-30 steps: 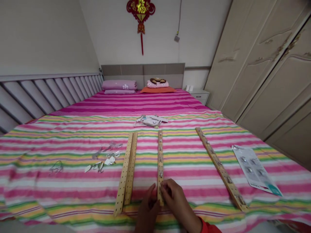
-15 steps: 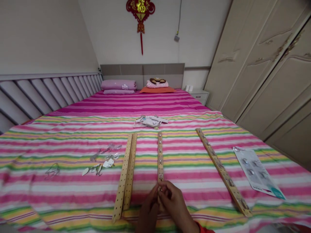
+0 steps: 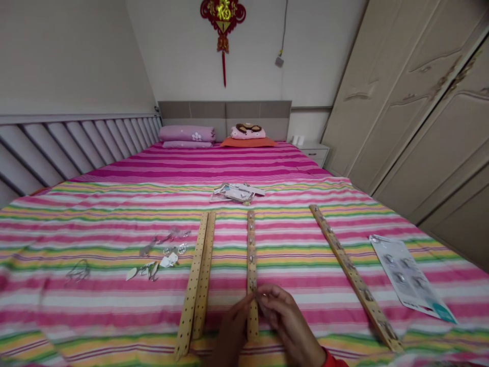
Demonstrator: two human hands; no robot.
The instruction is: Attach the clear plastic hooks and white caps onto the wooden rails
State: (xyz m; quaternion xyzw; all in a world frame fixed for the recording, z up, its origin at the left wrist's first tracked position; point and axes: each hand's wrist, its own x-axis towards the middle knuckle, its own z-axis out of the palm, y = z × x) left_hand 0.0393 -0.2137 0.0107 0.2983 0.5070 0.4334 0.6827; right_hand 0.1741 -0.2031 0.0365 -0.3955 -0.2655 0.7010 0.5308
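In the head view, a narrow wooden strip (image 3: 252,316) with holes lies lengthwise before me, several small shiny metal pieces fixed along its far part. My left hand (image 3: 232,323) is at its left side, fingers closed, with the fingertips on the strip by the nearest metal piece. Just right of the strip, my right hand (image 3: 284,313) is closed in a pinch; what sits between its fingertips is too small and blurred to name. Two bare perforated wooden strips (image 3: 191,290) lie side by side to the left. Another wooden strip (image 3: 353,275) bearing metal pieces slants away on the right.
On the striped bedsheet (image 3: 114,306), small metal and plastic pieces (image 3: 168,260) and a tangled clear loop (image 3: 78,270) lie left. A blister card (image 3: 410,275) is far right. Flat packages (image 3: 237,192) are stacked beyond the strips. A bed rail (image 3: 76,148) runs along the left.
My right hand has shifted slightly right, off the middle strip, so more of the strip's near end shows. My left hand stays beside it. The view has tilted a little.
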